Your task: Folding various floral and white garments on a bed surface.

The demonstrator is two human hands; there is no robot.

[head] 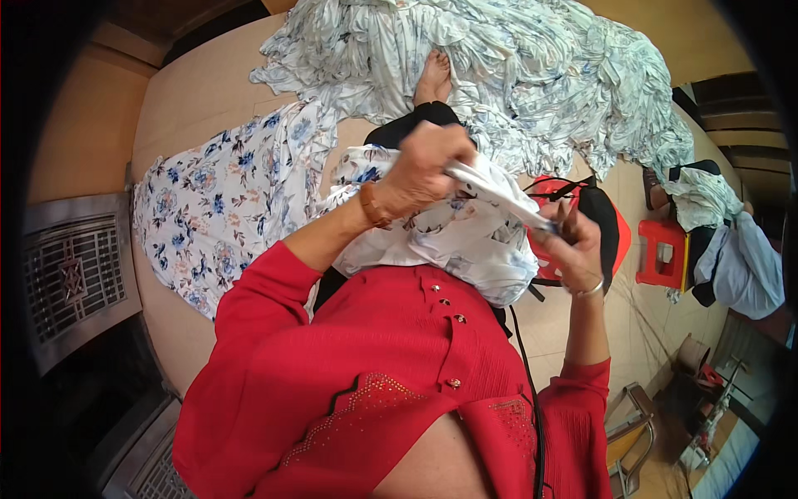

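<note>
White floral-print fabric (430, 240) lies bunched across my lap. My left hand (430, 162), with a brown band at the wrist, grips one end of a narrow edge (499, 190) of this fabric. The edge runs taut and slanting down to my right hand (570, 240), which pinches its other end. A light bracelet sits on my right wrist. Motion blurs the fingers of my right hand, so I cannot tell whether they hold anything besides the cloth. From my lap the printed fabric spreads over the floor at left, showing blue flowers (218, 203).
A large crumpled heap of pale printed fabric (561, 81) covers the floor ahead, near a bare foot (434, 78). Right of my lap are a red plastic object (614, 231) and black cloth. Another person (739, 262) sits by a red stool (661, 252). A metal-framed chair (629, 430) stands lower right.
</note>
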